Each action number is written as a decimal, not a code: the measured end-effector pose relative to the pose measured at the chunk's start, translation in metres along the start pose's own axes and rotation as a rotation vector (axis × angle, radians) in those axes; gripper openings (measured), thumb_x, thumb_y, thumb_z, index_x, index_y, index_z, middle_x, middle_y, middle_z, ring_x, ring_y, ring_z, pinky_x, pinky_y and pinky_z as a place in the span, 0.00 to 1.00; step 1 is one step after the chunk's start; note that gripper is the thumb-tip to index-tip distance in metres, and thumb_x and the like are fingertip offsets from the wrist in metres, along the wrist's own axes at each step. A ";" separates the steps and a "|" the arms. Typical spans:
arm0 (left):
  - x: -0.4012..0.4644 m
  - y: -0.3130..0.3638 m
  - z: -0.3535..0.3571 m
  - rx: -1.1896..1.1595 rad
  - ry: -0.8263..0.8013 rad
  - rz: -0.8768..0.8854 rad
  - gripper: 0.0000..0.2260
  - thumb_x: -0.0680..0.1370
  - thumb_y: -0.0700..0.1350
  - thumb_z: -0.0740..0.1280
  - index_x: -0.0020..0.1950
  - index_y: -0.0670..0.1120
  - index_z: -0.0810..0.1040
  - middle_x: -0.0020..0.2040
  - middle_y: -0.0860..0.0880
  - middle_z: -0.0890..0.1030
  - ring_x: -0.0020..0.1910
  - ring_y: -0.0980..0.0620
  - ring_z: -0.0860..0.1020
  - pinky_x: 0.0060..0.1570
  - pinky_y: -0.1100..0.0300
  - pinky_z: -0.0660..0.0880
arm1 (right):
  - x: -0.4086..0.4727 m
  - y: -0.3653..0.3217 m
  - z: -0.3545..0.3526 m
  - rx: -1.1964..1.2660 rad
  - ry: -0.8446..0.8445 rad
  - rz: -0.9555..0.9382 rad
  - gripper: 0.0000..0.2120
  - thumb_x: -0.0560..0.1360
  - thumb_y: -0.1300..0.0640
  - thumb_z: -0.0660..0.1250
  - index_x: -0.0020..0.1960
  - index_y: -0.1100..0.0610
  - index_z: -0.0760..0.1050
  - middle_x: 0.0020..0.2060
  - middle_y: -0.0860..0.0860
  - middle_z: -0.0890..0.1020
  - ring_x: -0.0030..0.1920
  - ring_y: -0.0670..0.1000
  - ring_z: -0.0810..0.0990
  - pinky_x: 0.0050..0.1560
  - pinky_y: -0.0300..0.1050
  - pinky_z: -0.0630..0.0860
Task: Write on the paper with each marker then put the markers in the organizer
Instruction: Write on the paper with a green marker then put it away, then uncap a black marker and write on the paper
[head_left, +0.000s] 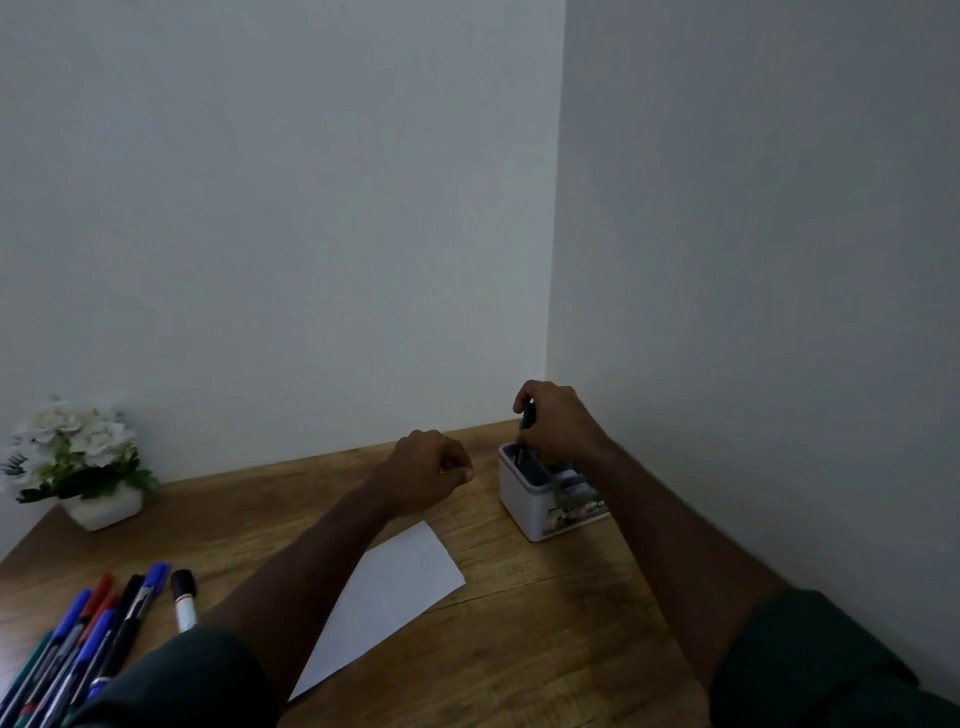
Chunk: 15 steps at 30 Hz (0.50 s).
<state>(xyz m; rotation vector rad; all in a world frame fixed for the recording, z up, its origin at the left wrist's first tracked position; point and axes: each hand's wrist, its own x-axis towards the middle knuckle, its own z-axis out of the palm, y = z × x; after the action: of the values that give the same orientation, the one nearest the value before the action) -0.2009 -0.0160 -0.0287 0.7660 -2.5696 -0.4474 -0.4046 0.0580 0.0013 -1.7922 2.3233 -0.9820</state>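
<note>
My right hand grips a green marker upright, its lower end inside the back left compartment of the white organizer near the wall corner. My left hand hovers as a loose fist left of the organizer, above the far tip of the white paper, holding nothing that I can see. The paper lies slanted on the wooden desk between my forearms. Several markers, blue, red, black and green capped, lie bunched at the front left, with a black-capped white marker beside them.
A white pot of white flowers stands at the back left against the wall. Walls close off the desk at the back and right, meeting in a corner just behind the organizer.
</note>
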 end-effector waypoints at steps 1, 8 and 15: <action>0.001 -0.001 0.001 0.001 -0.003 -0.003 0.08 0.76 0.48 0.70 0.52 0.46 0.84 0.49 0.51 0.85 0.46 0.57 0.80 0.48 0.61 0.75 | 0.003 0.001 0.002 -0.009 -0.025 0.006 0.15 0.68 0.66 0.73 0.52 0.56 0.76 0.54 0.55 0.78 0.47 0.51 0.78 0.44 0.42 0.79; 0.006 -0.007 0.000 -0.014 0.009 -0.017 0.08 0.76 0.46 0.70 0.52 0.46 0.84 0.50 0.50 0.85 0.44 0.58 0.79 0.43 0.71 0.71 | 0.006 0.010 0.008 0.236 0.016 0.088 0.24 0.67 0.67 0.77 0.58 0.52 0.74 0.50 0.56 0.78 0.44 0.55 0.83 0.39 0.52 0.85; -0.009 -0.015 -0.013 -0.042 0.065 -0.014 0.06 0.76 0.45 0.70 0.51 0.46 0.84 0.47 0.52 0.85 0.40 0.66 0.77 0.39 0.76 0.67 | -0.006 -0.007 0.014 0.246 0.338 -0.079 0.16 0.69 0.72 0.71 0.51 0.55 0.78 0.52 0.51 0.74 0.40 0.51 0.81 0.42 0.49 0.82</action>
<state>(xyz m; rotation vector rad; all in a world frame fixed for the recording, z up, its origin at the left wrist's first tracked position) -0.1811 -0.0246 -0.0265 0.7721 -2.4884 -0.4712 -0.3911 0.0562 -0.0084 -1.7438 2.1875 -1.6159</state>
